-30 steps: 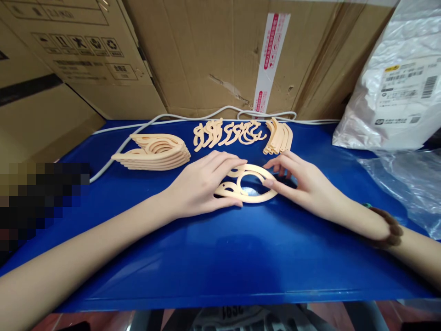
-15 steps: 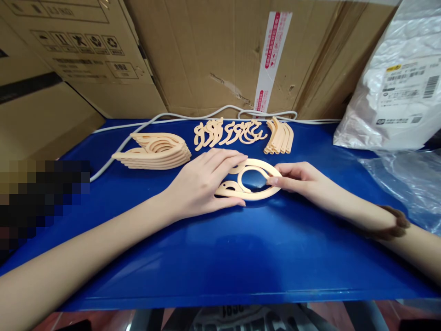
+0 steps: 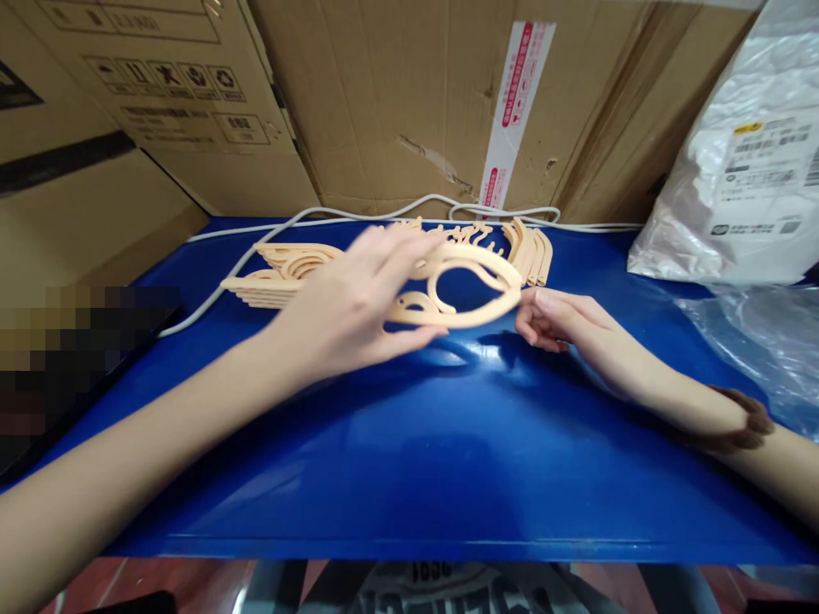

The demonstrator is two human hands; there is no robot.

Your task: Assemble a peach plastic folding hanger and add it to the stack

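My left hand (image 3: 351,307) grips a beige plastic folding hanger (image 3: 473,320), thumb along its near edge and fingers over the far side. The hanger is a pointed loop with a curled inner piece, held a little above the blue table. My right hand (image 3: 563,320) is just beside the hanger's right tip, its fingers curled in and nothing visible in them. Behind my left hand lies a stack of matching hangers (image 3: 262,292), partly covered by it. Small beige hooks (image 3: 470,233) show behind the held hanger, and curved beige hanger arms (image 3: 534,256) lie to their right.
A white cable (image 3: 281,223) runs along the back of the blue table (image 3: 409,477). Cardboard boxes (image 3: 397,102) stand behind and to the left. At the right are a white parcel bag (image 3: 723,188) and clear plastic film (image 3: 761,350). A blurred-out dark object sits at left.
My left hand has lifted the hanger and moved it left and away from me, towards the stack. My right hand has let go of its right end and curled its fingers.
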